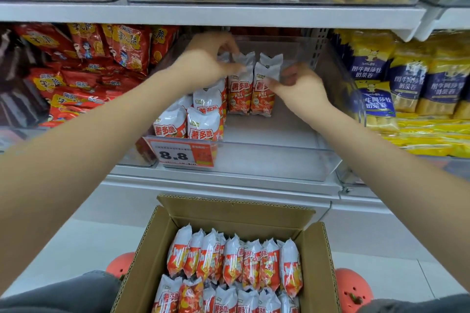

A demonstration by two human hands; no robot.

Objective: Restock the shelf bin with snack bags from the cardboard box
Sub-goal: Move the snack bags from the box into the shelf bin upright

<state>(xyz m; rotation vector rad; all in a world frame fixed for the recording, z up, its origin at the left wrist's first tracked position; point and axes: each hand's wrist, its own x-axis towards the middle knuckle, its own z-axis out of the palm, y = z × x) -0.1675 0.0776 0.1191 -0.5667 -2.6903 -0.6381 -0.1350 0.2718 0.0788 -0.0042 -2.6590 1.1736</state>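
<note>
Clear plastic shelf bin: on the middle shelf, orange price tag reading 8.8 clipped to its near-left edge. Contents: white-and-orange foil snack bags, upright; a near-left cluster fills the left side up to the near wall, and two far upright bags stand side by side at mid-depth. Right half and near-right floor of the bin lie bare, giving open room up to the right wall.

Left hand: reaching in from the left, fingers curled and pinching the crimped top of the left far bag.

Right hand: reaching in from the right, fingertips pinching the upper edge of the right far bag; the motion blur hides finer detail.

Brown cardboard box: near, below the shelf, flaps open, packed with rows of boxed snack bags of the same kind, standing on end.

Neighbouring stock: red snack packets in the left bin; blue-and-yellow packs in the right bin, just beside the clear wall
</note>
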